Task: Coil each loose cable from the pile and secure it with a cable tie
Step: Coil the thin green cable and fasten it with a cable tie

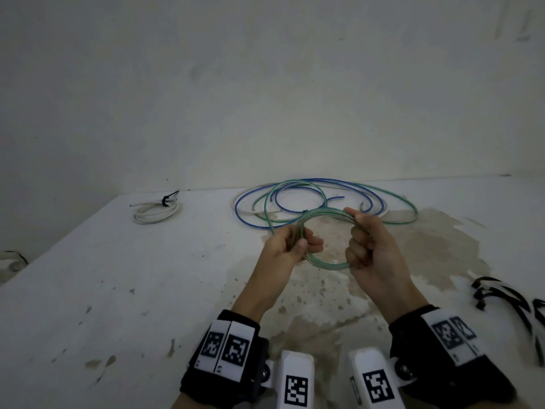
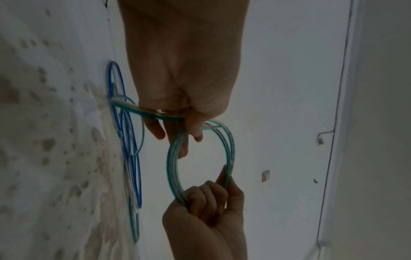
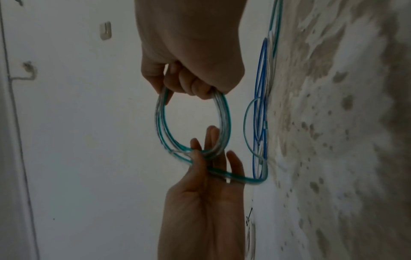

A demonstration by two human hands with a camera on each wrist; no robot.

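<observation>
A green-tinted clear cable coil of several loops hangs above the table between both hands. My left hand pinches the coil's left side with thumb over the strands, its fingers partly extended. My right hand grips the right side in a curled fist. The coil still trails a loose tail down to the pile of green, blue and white cable on the table behind.
A white coiled cable bound with a black tie lies at the back left. Black cable ties lie at the right edge. The white table is stained brown in the middle; a wall stands close behind.
</observation>
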